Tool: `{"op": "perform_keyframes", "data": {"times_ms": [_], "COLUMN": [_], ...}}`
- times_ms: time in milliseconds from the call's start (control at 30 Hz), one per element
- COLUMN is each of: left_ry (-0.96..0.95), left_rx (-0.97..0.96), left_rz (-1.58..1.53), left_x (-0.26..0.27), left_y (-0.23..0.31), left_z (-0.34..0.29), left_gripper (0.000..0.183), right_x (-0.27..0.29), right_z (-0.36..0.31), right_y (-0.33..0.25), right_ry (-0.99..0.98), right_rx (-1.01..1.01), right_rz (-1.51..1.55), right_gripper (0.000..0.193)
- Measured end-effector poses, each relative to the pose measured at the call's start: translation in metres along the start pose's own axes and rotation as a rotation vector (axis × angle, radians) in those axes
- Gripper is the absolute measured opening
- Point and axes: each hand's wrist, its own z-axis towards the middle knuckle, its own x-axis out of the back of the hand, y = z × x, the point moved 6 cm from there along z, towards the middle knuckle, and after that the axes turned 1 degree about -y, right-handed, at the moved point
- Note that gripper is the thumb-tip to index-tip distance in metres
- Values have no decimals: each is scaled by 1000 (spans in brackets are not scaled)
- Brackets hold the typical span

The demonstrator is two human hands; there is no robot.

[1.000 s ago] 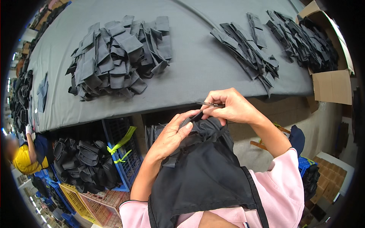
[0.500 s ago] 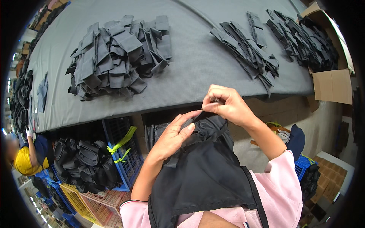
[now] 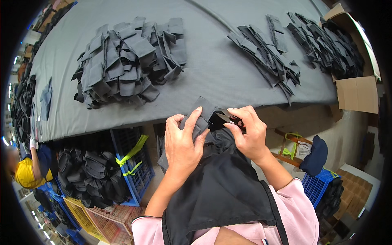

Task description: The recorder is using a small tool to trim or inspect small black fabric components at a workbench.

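Note:
My left hand (image 3: 183, 139) is closed on a folded dark grey fabric piece (image 3: 203, 107), its thumb and fingers pinching the cloth in front of my black apron (image 3: 216, 183). Just to its right, my right hand (image 3: 250, 132) is curled round a small dark pair of thread snips (image 3: 236, 121), mostly hidden by the fingers. The snips' pointed end lies close to the fabric's right edge; whether it touches I cannot tell. More grey cloth hangs below the left hand, partly hidden by it.
On the grey-covered table (image 3: 196, 81) lie a large heap of grey fabric pieces (image 3: 122, 61) and smaller piles (image 3: 265, 53) to the right. An open cardboard box (image 3: 357, 92) stands far right. Below are a blue crate (image 3: 134, 175) and a stool (image 3: 286, 157). Another person (image 3: 30, 169) is at left.
Both hands have come lower and apart. The left hand now shows a folded fabric piece upright, and the snips in the right hand have come into clearer view.

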Motion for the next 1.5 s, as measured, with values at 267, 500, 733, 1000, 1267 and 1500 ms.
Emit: {"op": "perform_keyframes", "data": {"times_ms": [267,500,733,1000,1267,1500], "left_ry": [37,68,-688,-629,-329,-357], "left_rx": [-43,-72,123,598,654,646], "left_rz": [74,34,-1025,-1510,-1376,-1382], "left_x": [1,-6,-9,-51,-42,-42], "left_y": [5,6,-27,-27,-36,-27], "left_z": [-3,1,-21,-27,-24,-24], "left_gripper": [63,62,118,50,37,35], "right_x": [-6,-30,-43,-81,-24,-37], "right_z": [4,7,20,24,-7,-6], "right_y": [-2,31,43,33,-2,-4], "right_ry": [26,-16,-309,-402,-128,-136], "right_rx": [65,-483,-772,-668,66,183], "right_rz": [-120,617,1128,878,88,14], "right_gripper": [29,10,14,15,26,29]}}
